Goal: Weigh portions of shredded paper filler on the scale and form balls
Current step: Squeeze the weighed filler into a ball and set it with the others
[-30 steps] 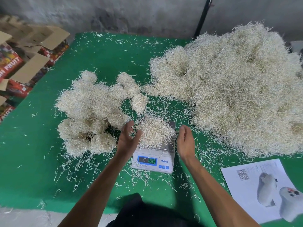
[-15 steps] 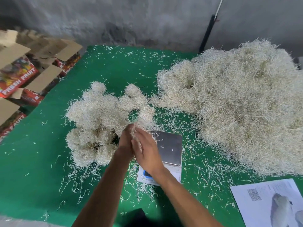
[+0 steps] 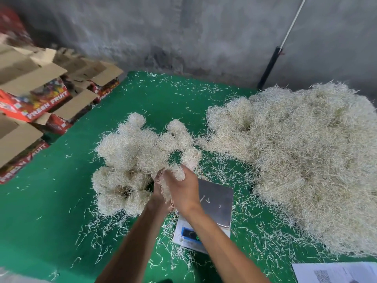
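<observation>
Both hands meet above the scale's (image 3: 216, 201) left edge, right hand (image 3: 181, 193) cupped over left hand (image 3: 158, 194), fingers curled around a wad of shredded paper (image 3: 175, 174) pressed between the palms, forearms angled inward over the green table (image 3: 51, 201)

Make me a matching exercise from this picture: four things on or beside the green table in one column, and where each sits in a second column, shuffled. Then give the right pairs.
Things
1. scale
2. loose heap of shredded paper
3. finished balls
4. fruit cartons

Places
A. off the table's left edge
B. right side of the table
C. left of the scale, on the table
D. under the right forearm, platform nearly bare

Pairs: 1-D, 2-B, 3-C, 4-A

The left hand and right hand together grip a portion of shreds next to the balls.
</observation>
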`<action>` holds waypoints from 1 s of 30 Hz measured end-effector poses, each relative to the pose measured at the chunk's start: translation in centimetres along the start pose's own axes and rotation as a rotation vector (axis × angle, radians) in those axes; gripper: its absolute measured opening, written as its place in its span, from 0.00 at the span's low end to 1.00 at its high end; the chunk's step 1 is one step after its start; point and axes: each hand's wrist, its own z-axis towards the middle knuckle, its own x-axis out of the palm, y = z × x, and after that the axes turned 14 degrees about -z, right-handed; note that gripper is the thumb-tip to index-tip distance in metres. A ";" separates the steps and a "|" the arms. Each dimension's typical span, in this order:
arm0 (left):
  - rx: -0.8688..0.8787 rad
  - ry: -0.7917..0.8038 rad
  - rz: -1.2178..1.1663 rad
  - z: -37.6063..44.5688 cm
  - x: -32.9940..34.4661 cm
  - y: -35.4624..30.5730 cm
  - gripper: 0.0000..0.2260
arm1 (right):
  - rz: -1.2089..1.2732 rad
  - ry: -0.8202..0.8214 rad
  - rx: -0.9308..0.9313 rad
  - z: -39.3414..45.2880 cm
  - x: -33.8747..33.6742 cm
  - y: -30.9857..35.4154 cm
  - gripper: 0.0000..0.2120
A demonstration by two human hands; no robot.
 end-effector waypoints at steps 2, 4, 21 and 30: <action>0.051 0.014 0.251 -1.0 0.6 0.5 0.19 | 0.172 -0.040 0.093 0.7 -0.3 0.7 0.28; 0.156 0.120 0.287 -2.8 2.5 0.4 0.26 | 0.043 -0.100 -0.026 1.0 -1.3 0.3 0.25; 0.339 -0.226 0.645 -0.3 -2.8 -1.2 0.11 | -0.655 0.178 -0.779 0.3 -0.8 -6.0 0.22; 0.458 -0.105 0.818 -2.1 -2.8 -3.4 0.08 | -0.648 0.123 -0.814 1.2 2.3 -5.7 0.21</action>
